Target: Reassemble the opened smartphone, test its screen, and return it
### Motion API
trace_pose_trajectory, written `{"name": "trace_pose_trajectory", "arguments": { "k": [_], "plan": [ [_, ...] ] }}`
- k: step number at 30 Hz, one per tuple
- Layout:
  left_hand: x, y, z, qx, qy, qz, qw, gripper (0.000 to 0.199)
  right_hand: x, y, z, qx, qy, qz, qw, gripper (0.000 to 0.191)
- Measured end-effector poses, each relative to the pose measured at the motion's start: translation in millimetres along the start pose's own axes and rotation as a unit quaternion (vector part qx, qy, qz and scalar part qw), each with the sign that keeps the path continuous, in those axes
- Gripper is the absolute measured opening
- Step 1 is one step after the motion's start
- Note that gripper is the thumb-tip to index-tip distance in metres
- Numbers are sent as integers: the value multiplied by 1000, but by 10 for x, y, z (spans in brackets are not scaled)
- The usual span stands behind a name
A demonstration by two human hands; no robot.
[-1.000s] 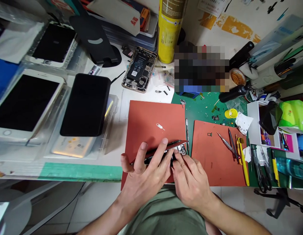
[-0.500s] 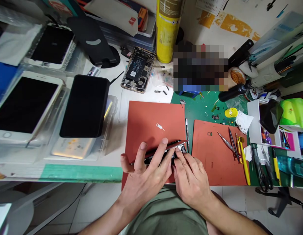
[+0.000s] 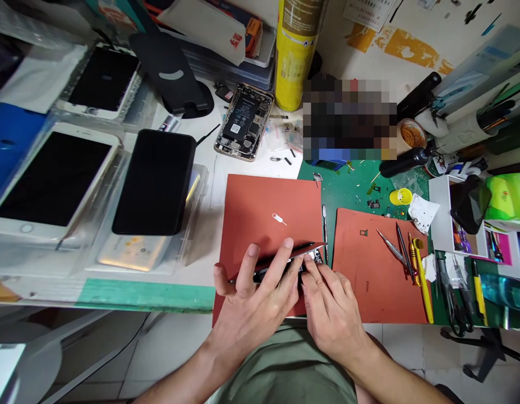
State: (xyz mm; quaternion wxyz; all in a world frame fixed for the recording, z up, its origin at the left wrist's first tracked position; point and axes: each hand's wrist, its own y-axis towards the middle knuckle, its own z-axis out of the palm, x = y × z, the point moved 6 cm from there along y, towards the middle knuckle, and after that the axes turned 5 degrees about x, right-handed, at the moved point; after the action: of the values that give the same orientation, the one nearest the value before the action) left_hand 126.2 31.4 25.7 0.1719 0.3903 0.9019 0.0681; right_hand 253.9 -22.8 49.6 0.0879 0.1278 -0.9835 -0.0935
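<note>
An opened phone (image 3: 316, 257) lies low on the left red mat (image 3: 260, 196), its dark front panel tilted up from the body and bare circuitry showing at the right end. My left hand (image 3: 260, 289) reaches over it with the outer fingers spread along the raised panel. Its index finger presses at the inside of the phone; the thumb is mostly hidden. My right hand (image 3: 333, 300) has its fingers bent together on the phone's right end, fingertips beside the left index finger. Above the phone lies a SIM eject pin (image 3: 279, 219). A metal pry tool (image 3: 325, 230) rests along the mat's right edge.
Tweezers (image 3: 392, 246) and a yellow brush (image 3: 423, 280) lie on the second red mat (image 3: 352, 280). Another opened phone (image 3: 244, 122) lies farther back. A black phone (image 3: 154, 182) and a white tablet-like device (image 3: 53, 179) rest at left. A yellow spray can (image 3: 297, 67) stands behind.
The whole view has shifted slightly, so things appear a little farther right. Both hands stay on the phone with nearly the same finger positions.
</note>
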Motion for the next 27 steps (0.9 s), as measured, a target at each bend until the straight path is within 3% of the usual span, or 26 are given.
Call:
{"name": "trace_pose_trajectory", "arguments": {
  "k": [12,18,23,27],
  "plan": [
    [-2,50,-58,-14,65,4,998,90,-30,40,-16,3,4,-6,1000,43],
    [-9,65,-91,-23,86,10,996,78,-15,6,-29,1,-6,-14,1000,44],
    [-1,34,-62,-12,62,11,998,83,47,-72,-37,-27,-3,-8,1000,43],
    [9,-7,-20,5,32,13,999,87,68,-137,-119,-95,15,19,995,28]
  ]
}}
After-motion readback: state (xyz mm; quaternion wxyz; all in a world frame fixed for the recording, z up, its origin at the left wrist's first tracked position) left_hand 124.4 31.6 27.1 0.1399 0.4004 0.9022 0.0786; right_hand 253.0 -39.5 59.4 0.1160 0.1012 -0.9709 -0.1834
